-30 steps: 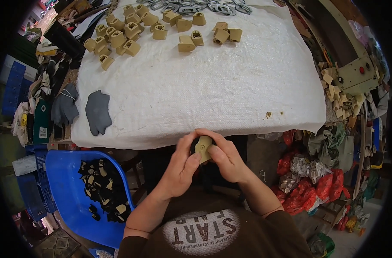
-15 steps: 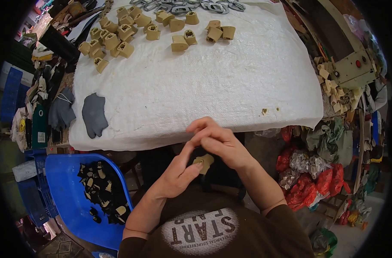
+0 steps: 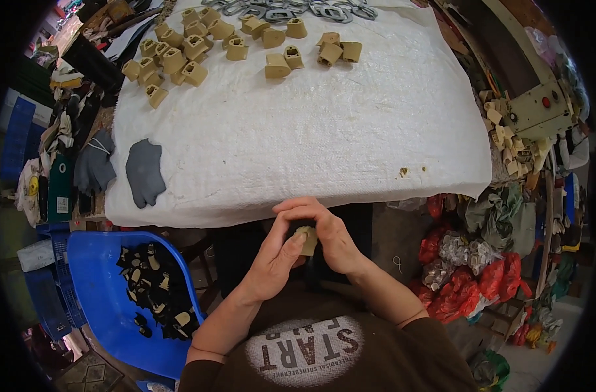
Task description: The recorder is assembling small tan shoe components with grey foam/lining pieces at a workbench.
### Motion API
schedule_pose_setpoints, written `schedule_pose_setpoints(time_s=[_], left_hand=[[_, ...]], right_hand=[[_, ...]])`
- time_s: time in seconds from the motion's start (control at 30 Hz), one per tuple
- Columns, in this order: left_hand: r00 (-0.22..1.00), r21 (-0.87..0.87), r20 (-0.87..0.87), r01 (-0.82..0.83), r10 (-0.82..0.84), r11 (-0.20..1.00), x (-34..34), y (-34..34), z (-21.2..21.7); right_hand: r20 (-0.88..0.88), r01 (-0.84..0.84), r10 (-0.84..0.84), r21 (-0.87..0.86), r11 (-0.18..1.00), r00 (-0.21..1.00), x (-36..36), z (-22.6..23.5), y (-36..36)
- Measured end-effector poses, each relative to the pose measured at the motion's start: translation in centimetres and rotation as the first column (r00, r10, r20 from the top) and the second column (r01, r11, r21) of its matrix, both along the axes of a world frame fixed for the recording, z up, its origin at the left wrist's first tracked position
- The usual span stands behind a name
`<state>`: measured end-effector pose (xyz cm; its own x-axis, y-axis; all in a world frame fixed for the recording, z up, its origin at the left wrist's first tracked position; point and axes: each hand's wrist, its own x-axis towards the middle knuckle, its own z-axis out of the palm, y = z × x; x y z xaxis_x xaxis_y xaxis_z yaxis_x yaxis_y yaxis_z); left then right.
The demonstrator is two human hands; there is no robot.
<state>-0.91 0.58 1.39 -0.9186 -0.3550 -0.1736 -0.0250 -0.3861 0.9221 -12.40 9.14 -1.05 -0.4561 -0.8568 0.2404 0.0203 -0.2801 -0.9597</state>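
In front of my body, just off the near edge of the covered table, my left hand (image 3: 270, 261) is closed on a beige shoe heel (image 3: 309, 245), its thumb pressed over the top. My right hand (image 3: 334, 243) curls around the far side of the same heel, fingers meeting those of the left. Whether the right fingers grip the heel is hidden. Similar beige heels (image 3: 174, 60) lie scattered over the far left and middle of the white woven sheet (image 3: 311, 130). A dark grey piece with a notched edge (image 3: 145, 173) rests flat at the sheet's left side.
At my left stands a blue basin (image 3: 102, 300) with black and beige pieces (image 3: 155, 284) in it. Grey metal rings (image 3: 278, 10) cover the far edge. To the right are more beige heels (image 3: 510, 147), a machine panel with a red button (image 3: 539, 108), and red plastic bags (image 3: 461, 287).
Both hands have drawn closer together around the heel. The right hand has come down and inward, and the heel has turned more upright and moved slightly up.
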Motion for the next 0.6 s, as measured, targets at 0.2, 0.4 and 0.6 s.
schedule_pose_setpoints(time_s=[0.2,0.4,0.6], left_hand=[[0.996,0.192,0.005,-0.090,0.091,0.977,0.3,0.0,-0.1],[0.960,-0.100,-0.049,-0.280,0.276,0.955,0.1,1.5,-2.0],[0.961,0.154,-0.037,-0.266,0.274,0.952,2.8,-0.6,-2.1]], right_hand=[[0.536,-0.172,0.076,0.131,0.976,0.841,1.1,1.7,0.9],[-0.156,0.148,-0.134,0.077,0.986,0.979,3.0,0.9,-0.3],[0.029,-0.041,0.036,0.191,0.981,0.999,2.9,0.3,-0.7]])
